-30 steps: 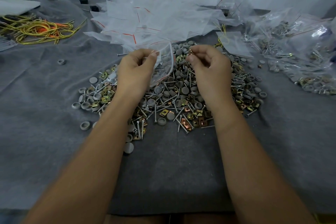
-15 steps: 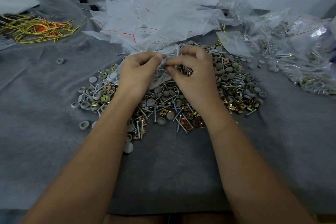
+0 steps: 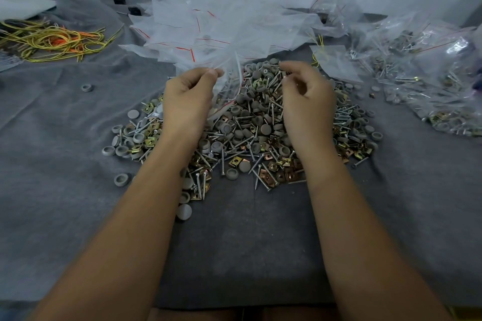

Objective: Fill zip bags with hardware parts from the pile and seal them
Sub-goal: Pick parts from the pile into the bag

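Observation:
A pile of hardware parts (image 3: 250, 133) lies on the grey cloth: grey caps, silver screws and brass clips. My left hand (image 3: 187, 101) pinches the top edge of a clear zip bag (image 3: 228, 88), which hangs open over the pile's left half. My right hand (image 3: 305, 96) hovers over the pile's far right side. Its fingers are curled and its thumb and forefinger are pinched together near some screws. Whether a part sits between the fingertips I cannot tell.
Empty zip bags with red seal lines (image 3: 221, 28) lie heaped behind the pile. Filled bags (image 3: 427, 81) are stacked at the right. Yellow and orange ties (image 3: 52, 40) lie at the far left. A few loose grey caps (image 3: 87, 88) sit on the grey cloth (image 3: 234, 242).
My right hand has left the bag's mouth and moved right, over the pile. My left hand still holds the bag in the same place.

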A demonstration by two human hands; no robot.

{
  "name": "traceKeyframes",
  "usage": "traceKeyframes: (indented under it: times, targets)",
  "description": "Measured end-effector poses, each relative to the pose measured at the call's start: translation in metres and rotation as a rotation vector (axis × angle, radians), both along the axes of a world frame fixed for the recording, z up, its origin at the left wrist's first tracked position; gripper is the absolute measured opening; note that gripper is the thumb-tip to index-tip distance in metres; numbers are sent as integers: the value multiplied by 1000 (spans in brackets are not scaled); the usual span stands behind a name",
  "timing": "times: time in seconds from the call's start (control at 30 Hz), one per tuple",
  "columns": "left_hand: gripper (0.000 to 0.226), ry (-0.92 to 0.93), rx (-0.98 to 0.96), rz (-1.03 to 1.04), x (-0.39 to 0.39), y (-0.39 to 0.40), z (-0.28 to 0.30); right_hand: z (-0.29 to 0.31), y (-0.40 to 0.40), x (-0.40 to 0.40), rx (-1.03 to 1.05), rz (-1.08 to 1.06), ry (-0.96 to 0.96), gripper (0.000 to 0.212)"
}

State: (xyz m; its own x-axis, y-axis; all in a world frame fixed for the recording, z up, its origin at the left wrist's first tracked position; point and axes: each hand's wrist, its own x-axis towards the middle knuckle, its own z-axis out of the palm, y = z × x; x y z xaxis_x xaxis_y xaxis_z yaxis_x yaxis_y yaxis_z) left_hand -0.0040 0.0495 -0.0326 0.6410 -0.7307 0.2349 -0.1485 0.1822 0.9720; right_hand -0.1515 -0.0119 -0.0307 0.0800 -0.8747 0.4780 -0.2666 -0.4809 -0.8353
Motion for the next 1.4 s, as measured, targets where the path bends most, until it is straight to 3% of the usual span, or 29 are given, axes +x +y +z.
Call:
traceKeyframes:
  times: [0.1,0.2,0.37,0.93,1.1,1.4]
  targets:
    - [21,-5,2,-6,0,0,0,1,-8,-8,50,-166,111,32]
    - [20,-23,10,-16,-1,0,0,1,-10,-13,86,-196,265,33]
    - [20,-28,17,-26,-2,1,1,-2,-5,-13,27,-222,691,35]
    - [20,-43,50,-22,-3,0,1,-5,-5,-7,-124,-288,806,19]
    - [20,-54,41,-26,-2,-1,0,-6,-6,-7,-133,-271,699,21]
    - [20,-65,39,-44,0,-3,-4,-4,-6,-1,37,-26,196,15]
